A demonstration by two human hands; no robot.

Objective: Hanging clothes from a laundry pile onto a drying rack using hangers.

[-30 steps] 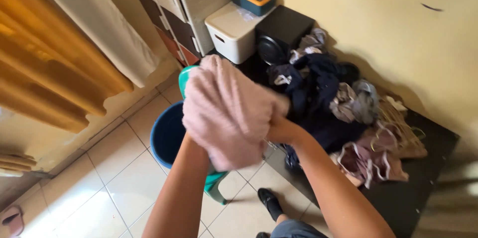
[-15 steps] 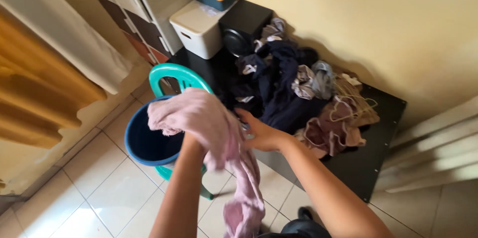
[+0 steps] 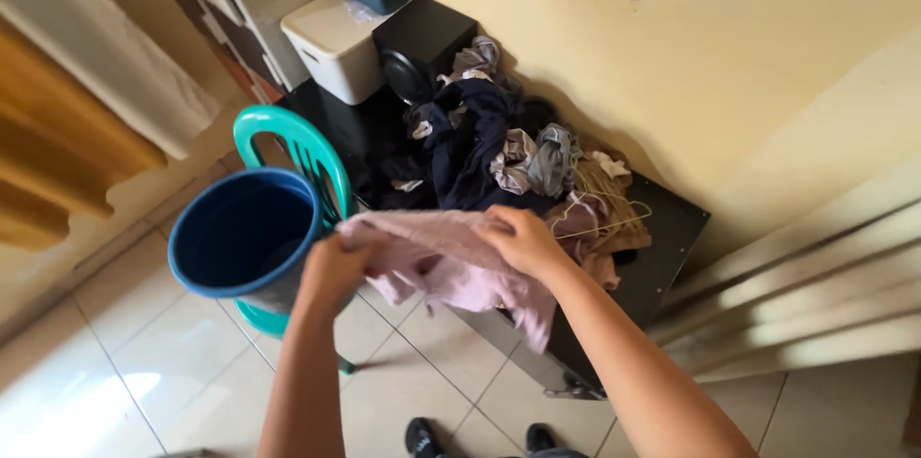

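Holding a pink towel (image 3: 451,261) stretched between both hands, the person keeps it in the air in front of the body, just beside a blue bucket (image 3: 245,233) and over the near edge of a low black desk (image 3: 672,228). The left hand (image 3: 336,271) pinches one end of the top edge, the right hand (image 3: 523,239) closes on the other, and the rest of the cloth sags below them. To handle it well, I judge the top edge should stay taut and level, with the grips at matching corners so the hanging part falls straight. Both forearms reach forward and slightly inward, wrists bent down, knuckles up. The bucket sits on a green plastic chair (image 3: 288,141). On the desk lies a heap of dark and pale clothes (image 3: 499,146) with wire hangers (image 3: 600,213); beyond it stand a black speaker (image 3: 422,41) and a white bin (image 3: 336,50).
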